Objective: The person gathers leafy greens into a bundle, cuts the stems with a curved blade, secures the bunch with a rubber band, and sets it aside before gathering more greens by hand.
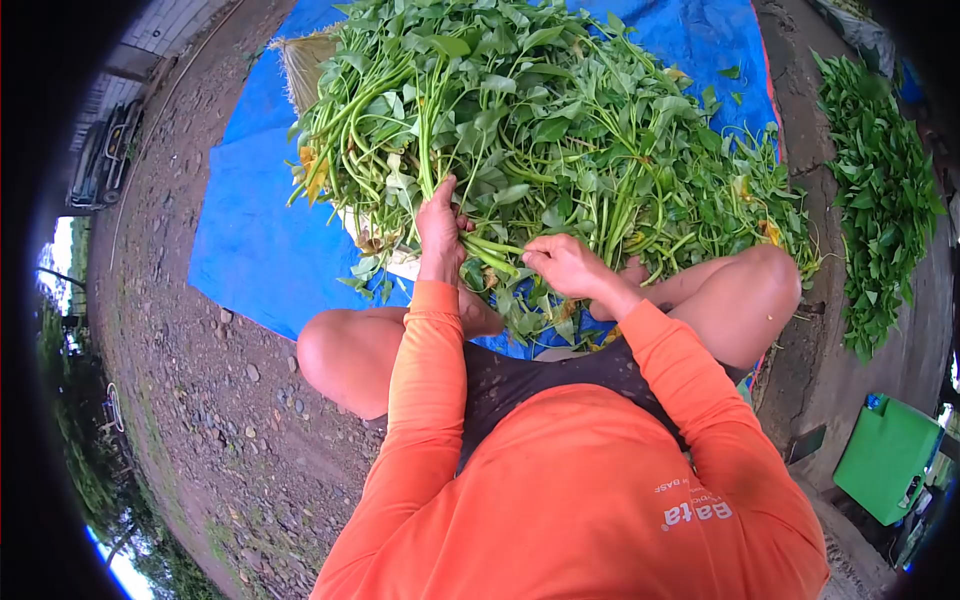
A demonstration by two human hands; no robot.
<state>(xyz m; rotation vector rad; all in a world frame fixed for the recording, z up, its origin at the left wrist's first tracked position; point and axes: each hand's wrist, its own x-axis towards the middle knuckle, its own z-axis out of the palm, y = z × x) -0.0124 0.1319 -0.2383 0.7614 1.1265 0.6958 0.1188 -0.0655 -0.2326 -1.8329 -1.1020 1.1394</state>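
Observation:
My left hand (442,228) is closed around a bunch of long green leafy stems (428,140), which look like water spinach. The leaves point away from me, and the cut ends (492,258) stick out below the fist toward the right. Close to those ends, my right hand (572,266) has its thumb and fingers pinched together; what lies between them is too small to make out. Beyond both hands spreads a large heap of the same leafy greens (560,130), with some yellowed leaves (314,172) at its left edge.
The heap lies on a blue tarp (260,220), beside a woven sack (305,62). My crossed legs (345,355) are at its near edge. More greens (875,190) lie on the concrete at right, near a green container (886,460). Gravel ground (220,400) is at left.

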